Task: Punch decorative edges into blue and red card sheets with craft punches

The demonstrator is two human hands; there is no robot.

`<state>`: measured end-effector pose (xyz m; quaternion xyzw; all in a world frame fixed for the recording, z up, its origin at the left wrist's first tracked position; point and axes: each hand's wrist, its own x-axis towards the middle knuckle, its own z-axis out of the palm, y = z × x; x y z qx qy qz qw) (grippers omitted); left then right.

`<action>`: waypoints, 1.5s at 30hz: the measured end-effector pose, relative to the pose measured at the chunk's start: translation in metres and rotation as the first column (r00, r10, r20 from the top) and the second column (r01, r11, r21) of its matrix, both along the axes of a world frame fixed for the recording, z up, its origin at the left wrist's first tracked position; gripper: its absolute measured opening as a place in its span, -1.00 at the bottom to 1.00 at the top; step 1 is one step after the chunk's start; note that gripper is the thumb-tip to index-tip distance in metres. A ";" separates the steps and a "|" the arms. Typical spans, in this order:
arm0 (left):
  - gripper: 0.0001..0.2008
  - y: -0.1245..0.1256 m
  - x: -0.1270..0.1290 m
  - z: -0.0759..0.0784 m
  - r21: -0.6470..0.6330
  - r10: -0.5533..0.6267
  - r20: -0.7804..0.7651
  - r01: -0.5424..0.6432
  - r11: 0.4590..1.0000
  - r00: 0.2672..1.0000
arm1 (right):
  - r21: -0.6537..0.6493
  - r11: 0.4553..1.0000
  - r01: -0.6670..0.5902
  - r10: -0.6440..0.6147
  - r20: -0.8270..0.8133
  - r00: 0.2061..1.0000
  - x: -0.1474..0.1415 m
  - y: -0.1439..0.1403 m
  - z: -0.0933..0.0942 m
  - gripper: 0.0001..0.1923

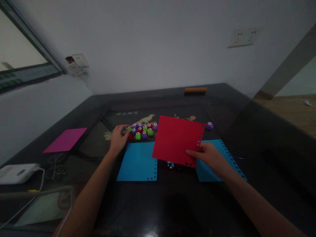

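Red sheet (178,136), centre stage, tilted and apparently off the table (172,204), and what a slim hold it has! The right hand (209,156) pinches it near its near right corner, thumb on the face, fingers tucked behind. And look where that thumb sits: right beside the row of punched holes, so a hard tug there, I'd say, could tear the paper from hole to hole. The far left corner has no support at all; a loose pinch might let it droop or swing.

Over on the left, well apart from its partner, the left hand (119,136) is at the left end of a crowd of one-eyed figures (142,130), fingertips down among them. Gripping one or merely touching? I can't tell from here! They're packed tight, so a careless nudge could tip a neighbour or send a few rolling.

Now the near edge of the red: tiny star-shaped scraps (170,164) lie just by it, light enough, I'd judge, to scatter if that sheet comes down fast. Left blue sheet (138,161) and right blue sheet (219,158) flank it, loose on a glossy top, and a brush from either forearm could slide them. And far right, one lone purple figure (209,125) stands beyond the sheet, easily knocked by a wide sweep!
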<state>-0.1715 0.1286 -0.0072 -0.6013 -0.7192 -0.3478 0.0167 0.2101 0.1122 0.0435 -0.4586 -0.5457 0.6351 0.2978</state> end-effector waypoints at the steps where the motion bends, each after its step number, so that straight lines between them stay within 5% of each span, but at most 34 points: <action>1: -0.72 0.001 0.003 0.000 -0.003 -0.008 -0.031 0.008 1.000 0.999 | -0.003 1.000 -0.001 0.001 0.000 1.000 0.000 0.000 0.000 -0.76; 10: -0.71 0.011 0.016 0.002 -0.067 -0.014 -0.238 -0.002 0.998 0.971 | 0.005 1.000 0.002 -0.002 -0.027 1.000 0.001 -0.001 0.001 -0.73; 22: -0.76 0.012 0.005 -0.002 -0.100 -0.068 -0.253 0.044 0.994 0.965 | -0.001 1.000 0.013 -0.013 -0.028 1.000 0.003 0.000 0.001 -0.81; 32: -0.78 -0.001 0.022 0.030 -0.015 -0.014 -0.194 0.011 1.000 0.981 | 0.025 0.999 0.032 -0.031 -0.047 0.998 0.002 0.000 -0.002 -0.79; 39: -0.72 -0.019 0.073 0.062 0.055 -0.083 0.248 0.071 0.996 0.965 | -0.002 0.997 0.072 -0.072 -0.052 0.996 0.002 -0.001 -0.002 -0.77; 42: -0.58 -0.030 0.105 0.059 -0.031 -0.205 0.609 0.281 0.959 0.766 | 0.003 0.996 0.091 -0.090 -0.079 0.993 0.003 -0.001 -0.002 -0.75; 45: -0.58 -0.045 0.138 0.050 -0.117 -0.166 0.797 0.418 0.901 0.580 | -0.044 0.994 0.096 -0.102 -0.141 0.985 0.003 -0.001 -0.002 -0.72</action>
